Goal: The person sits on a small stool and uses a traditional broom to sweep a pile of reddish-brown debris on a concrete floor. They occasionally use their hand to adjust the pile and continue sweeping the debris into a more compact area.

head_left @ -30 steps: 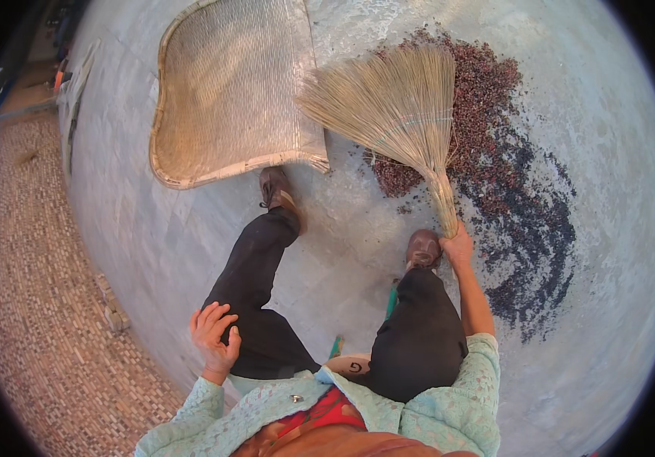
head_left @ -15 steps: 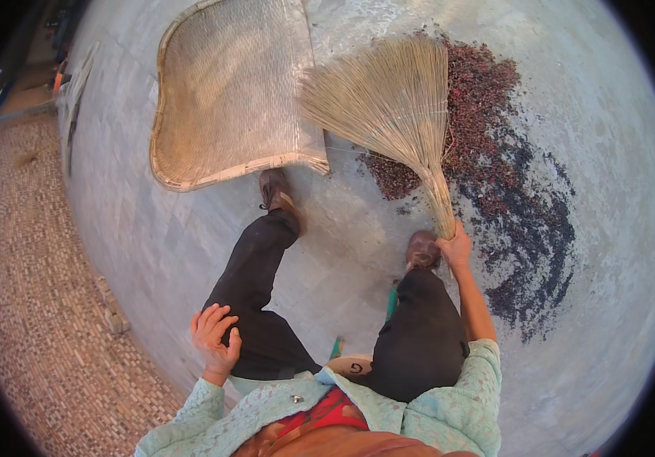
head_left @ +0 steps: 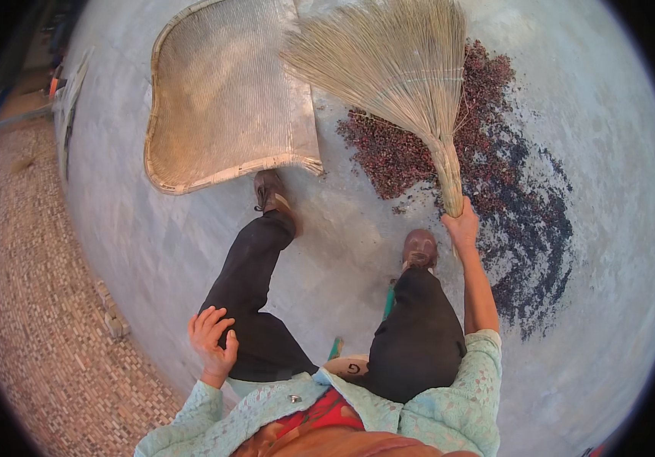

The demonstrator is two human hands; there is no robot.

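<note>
My right hand (head_left: 461,225) is wrapped round the handle of a straw broom (head_left: 407,76). Its bristles fan out away from me, their left tips overlapping the right edge of a woven winnowing basket (head_left: 224,91) on the floor. Part of a spread of small reddish-brown and black dried bits, perhaps seeds or husks (head_left: 392,152), lies hidden under the broom; the darker bits (head_left: 533,228) trail off to the right. With fingers apart and nothing in them, my left hand (head_left: 211,340) rests by my left thigh.
I sit on a low seat (head_left: 349,366) with green legs. My left shoe (head_left: 272,192) is close to the basket's near edge, and my right shoe (head_left: 419,249) stands left of the broom handle. Grey concrete floor (head_left: 327,282) surrounds them; brick-patterned paving (head_left: 45,289) lies to the left.
My right hand and the broom have moved farther away from me and slightly right. More of the reddish heap shows below the bristles. My left hand has hardly moved.
</note>
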